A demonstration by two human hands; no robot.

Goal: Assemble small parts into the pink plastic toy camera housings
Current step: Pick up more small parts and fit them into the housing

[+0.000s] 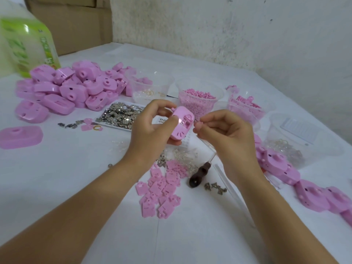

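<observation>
White-covered table (190, 235) against a stained wall, and we note a heap of pink housings (72, 88) at far left. A tub of pink beads (200, 100) stands beyond the hands. Left hand (150, 128) is clamped on one housing (182, 121), thumb across its face and fingers curled behind, holding it raised above the table at mid-scene. Right hand (226, 134) is pinched together at the fingertips (198, 128), just beside the housing's right edge. We cannot make out the part it holds, only a thin glint. We read the housing's long axis as near upright, its top leaning a little right. Its recessed face is turned toward us and the right hand. Our judgement of the risks: the part may slip from so fine a pinch and vanish among the pink plates (162, 187) below. It may also enter its slot skewed, since the thumb hides part of the face.
</observation>
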